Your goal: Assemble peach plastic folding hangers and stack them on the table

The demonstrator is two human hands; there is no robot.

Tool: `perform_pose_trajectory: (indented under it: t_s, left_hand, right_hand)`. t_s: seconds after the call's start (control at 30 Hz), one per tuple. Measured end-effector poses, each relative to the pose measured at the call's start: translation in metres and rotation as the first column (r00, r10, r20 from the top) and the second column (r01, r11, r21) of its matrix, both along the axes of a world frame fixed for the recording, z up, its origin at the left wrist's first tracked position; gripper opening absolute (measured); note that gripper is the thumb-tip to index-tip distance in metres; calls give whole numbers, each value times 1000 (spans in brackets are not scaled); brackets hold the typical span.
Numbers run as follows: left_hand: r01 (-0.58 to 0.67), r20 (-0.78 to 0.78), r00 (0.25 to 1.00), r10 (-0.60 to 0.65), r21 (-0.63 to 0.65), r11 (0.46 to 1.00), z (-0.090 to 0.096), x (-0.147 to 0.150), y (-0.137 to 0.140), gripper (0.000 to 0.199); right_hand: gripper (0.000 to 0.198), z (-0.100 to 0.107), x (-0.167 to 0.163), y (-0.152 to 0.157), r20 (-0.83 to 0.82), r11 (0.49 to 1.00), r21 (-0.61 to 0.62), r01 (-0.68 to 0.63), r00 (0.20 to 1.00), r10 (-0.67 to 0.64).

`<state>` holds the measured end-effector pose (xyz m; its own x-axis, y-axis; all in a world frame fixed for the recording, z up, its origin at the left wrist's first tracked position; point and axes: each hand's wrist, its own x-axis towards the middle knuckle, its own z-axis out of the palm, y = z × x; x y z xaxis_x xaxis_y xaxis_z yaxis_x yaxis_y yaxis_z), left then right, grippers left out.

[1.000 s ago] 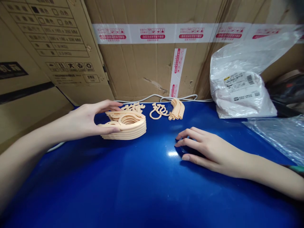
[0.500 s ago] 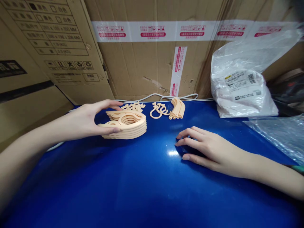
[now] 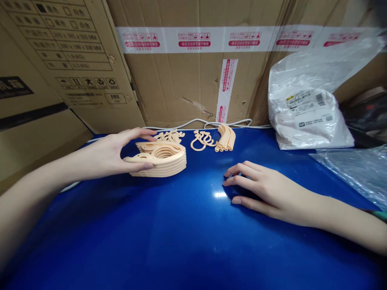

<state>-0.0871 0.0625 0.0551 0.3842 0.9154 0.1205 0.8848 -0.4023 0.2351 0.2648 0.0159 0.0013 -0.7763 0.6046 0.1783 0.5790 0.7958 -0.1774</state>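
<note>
A neat stack of curved cream plastic pieces, which look like folding hanger parts, sits on the blue tabletop. Around its left end is my left hand, thumb against the near side and fingers reaching over the far side. The hand covers the left end of the stack. My right hand rests on the tabletop to the right, palm down, fingers loosely apart, holding nothing. Behind the stack lies a pile of small cream pieces. Farther right are cream hooks beside a bundle of curved arm pieces.
Cardboard boxes wall off the back and left. A white cable runs along the rear edge. At the back right stands a white plastic bag with a label, and clear plastic wrap lies in front of it.
</note>
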Motion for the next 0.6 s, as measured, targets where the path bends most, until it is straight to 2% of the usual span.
perform_pose_trajectory:
  t_s: [0.1, 0.27, 0.6]
  left_hand:
    - [-7, 36, 999, 8, -24, 1000, 1, 0, 0, 69]
    - [-57, 139, 989, 56, 0, 998, 4, -9, 7, 54]
    - [-27, 34, 999, 27, -8, 1000, 1, -29, 24, 59]
  right_hand:
    - [29, 0, 0, 0, 2, 1000, 1, -1, 1000, 1]
    - [29, 0, 0, 0, -1, 1000, 8, -5, 1000, 5]
    - [30, 1, -1, -1, 27, 1000, 0, 3, 1000, -3]
